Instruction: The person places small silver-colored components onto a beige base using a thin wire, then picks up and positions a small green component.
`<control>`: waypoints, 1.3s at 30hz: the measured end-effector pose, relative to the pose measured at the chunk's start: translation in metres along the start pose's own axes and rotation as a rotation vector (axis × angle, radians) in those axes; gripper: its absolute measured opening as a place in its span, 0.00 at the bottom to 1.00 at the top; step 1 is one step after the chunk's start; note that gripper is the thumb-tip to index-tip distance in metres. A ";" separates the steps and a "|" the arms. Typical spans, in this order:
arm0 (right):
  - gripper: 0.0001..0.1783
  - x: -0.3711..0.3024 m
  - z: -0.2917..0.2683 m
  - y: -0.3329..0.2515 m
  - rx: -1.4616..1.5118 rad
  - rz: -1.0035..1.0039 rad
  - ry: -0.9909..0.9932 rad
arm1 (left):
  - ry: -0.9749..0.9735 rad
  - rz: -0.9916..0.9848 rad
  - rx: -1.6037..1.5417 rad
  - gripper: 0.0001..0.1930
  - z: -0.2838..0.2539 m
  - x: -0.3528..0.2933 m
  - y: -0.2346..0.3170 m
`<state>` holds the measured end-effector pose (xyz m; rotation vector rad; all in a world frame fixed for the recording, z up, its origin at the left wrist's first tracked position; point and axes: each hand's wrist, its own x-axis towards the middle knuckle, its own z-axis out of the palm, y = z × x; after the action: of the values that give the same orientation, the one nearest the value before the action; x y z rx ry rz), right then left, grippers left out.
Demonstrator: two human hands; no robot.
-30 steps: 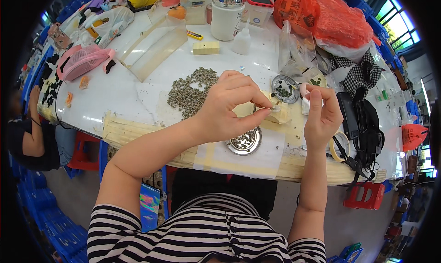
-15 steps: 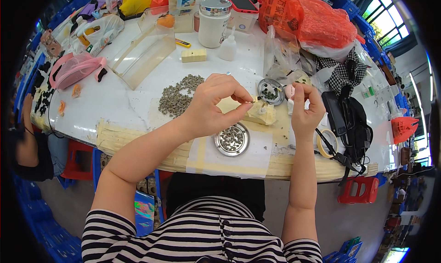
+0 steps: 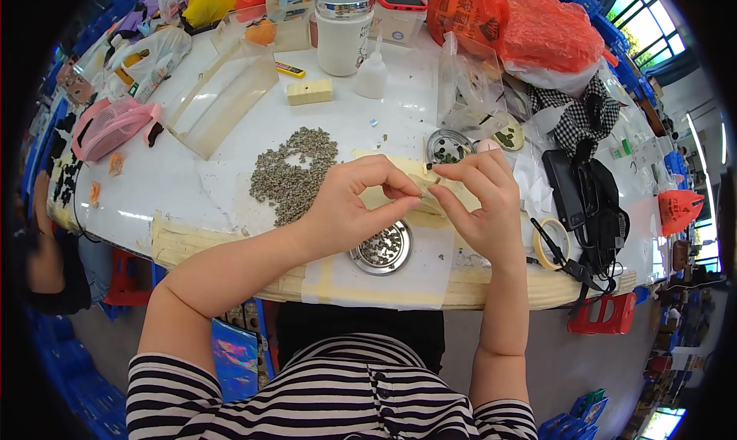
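My left hand (image 3: 345,206) pinches something tiny between thumb and forefinger, too small to make out. Facing it, my right hand (image 3: 491,206) has thumb and forefinger close together around a small speck-like piece I cannot name. Both sets of fingertips nearly meet above a pale yellow block (image 3: 407,167), which they partly hide. Just below the left fingers, a round metal dish (image 3: 408,249) holds small grey-brown pieces. A heap of similar pieces (image 3: 284,175) lies left of my left hand. Beyond the right fingers sits a round dish (image 3: 431,150) with dark green bits.
At the back are a white jar (image 3: 338,44), a squeeze bottle (image 3: 371,77), a cream block (image 3: 309,92) and a clear plastic tray (image 3: 219,106). To the right lie a tape roll (image 3: 550,244), a black bag (image 3: 603,210) and red plastic bags (image 3: 537,25). A pink mesh pouch (image 3: 115,131) lies left.
My right hand has moved left and down, bringing its fingertips close to the left ones. My left hand has shifted slightly down. The view has shifted a little.
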<state>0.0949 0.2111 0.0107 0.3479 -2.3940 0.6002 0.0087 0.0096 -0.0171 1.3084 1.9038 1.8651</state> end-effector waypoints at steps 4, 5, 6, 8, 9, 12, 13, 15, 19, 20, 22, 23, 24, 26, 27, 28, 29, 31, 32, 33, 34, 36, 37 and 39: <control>0.09 -0.002 0.002 -0.001 -0.022 0.027 -0.022 | -0.023 -0.015 0.004 0.05 -0.001 -0.003 0.001; 0.09 -0.002 0.002 -0.002 -0.025 0.028 -0.025 | -0.018 -0.002 0.006 0.06 -0.002 -0.003 0.001; 0.09 -0.003 0.002 -0.004 -0.029 0.029 -0.028 | -0.012 0.010 0.007 0.06 -0.003 -0.003 0.002; 0.08 -0.002 0.001 -0.008 -0.030 0.038 -0.042 | 0.000 0.062 0.065 0.07 -0.004 -0.001 0.004; 0.08 -0.002 -0.001 -0.010 -0.029 0.047 -0.051 | 0.005 0.103 0.122 0.07 -0.006 0.000 0.004; 0.08 0.000 0.002 -0.012 -0.025 0.066 -0.070 | 0.011 0.157 0.233 0.08 -0.011 0.001 0.007; 0.08 -0.001 0.001 -0.012 -0.036 0.074 -0.078 | 0.012 0.170 0.249 0.09 -0.010 0.003 0.007; 0.08 -0.001 0.002 -0.011 -0.026 0.062 -0.071 | 0.011 0.158 0.256 0.09 -0.011 0.002 0.005; 0.08 -0.001 0.000 -0.008 -0.044 0.059 -0.074 | 0.009 0.111 0.248 0.09 -0.012 0.000 0.005; 0.09 -0.001 -0.003 -0.008 -0.050 0.058 -0.053 | 0.005 0.105 0.238 0.08 -0.011 0.001 0.006; 0.09 -0.001 -0.009 -0.008 -0.056 0.053 -0.010 | -0.001 0.090 0.225 0.08 -0.010 0.003 0.007; 0.09 0.000 -0.011 -0.009 -0.044 0.053 0.048 | -0.003 0.090 0.226 0.08 -0.010 0.003 0.007; 0.10 0.000 -0.013 -0.008 -0.031 0.053 0.105 | -0.006 0.089 0.226 0.08 -0.011 0.003 0.008; 0.10 0.000 -0.016 -0.007 -0.019 0.046 0.187 | -0.006 0.079 0.202 0.08 -0.011 0.003 0.007; 0.09 -0.001 -0.016 -0.007 0.034 0.080 0.221 | -0.004 0.069 0.181 0.08 -0.011 0.003 0.007; 0.09 -0.002 -0.015 -0.009 0.092 0.114 0.256 | -0.002 0.057 0.163 0.08 -0.011 0.002 0.007; 0.08 -0.004 -0.014 -0.010 0.150 0.148 0.290 | 0.001 0.057 0.157 0.08 -0.012 0.001 0.007; 0.05 -0.011 -0.009 -0.013 0.426 0.198 0.312 | 0.005 0.057 0.141 0.08 -0.011 0.000 0.006; 0.05 -0.013 -0.004 -0.019 0.579 0.249 0.333 | 0.006 0.069 0.143 0.08 -0.010 0.000 0.006; 0.06 -0.015 -0.001 -0.022 0.732 0.300 0.353 | 0.007 0.082 0.146 0.08 -0.010 0.001 0.006; 0.07 -0.017 0.000 -0.022 0.689 0.244 0.248 | 0.009 0.092 0.151 0.08 -0.009 0.001 0.006; 0.06 -0.017 0.007 -0.025 0.699 0.215 0.247 | 0.006 0.105 0.159 0.08 -0.010 0.001 0.007; 0.06 -0.016 0.010 -0.026 0.708 0.201 0.247 | 0.005 0.111 0.165 0.08 -0.010 0.001 0.007; 0.06 -0.016 0.013 -0.028 0.726 0.197 0.239 | 0.009 0.109 0.167 0.08 -0.010 0.000 0.007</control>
<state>0.1104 0.1820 0.0007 0.3163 -1.9213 1.5123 0.0052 0.0016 -0.0090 1.4837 2.0712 1.7966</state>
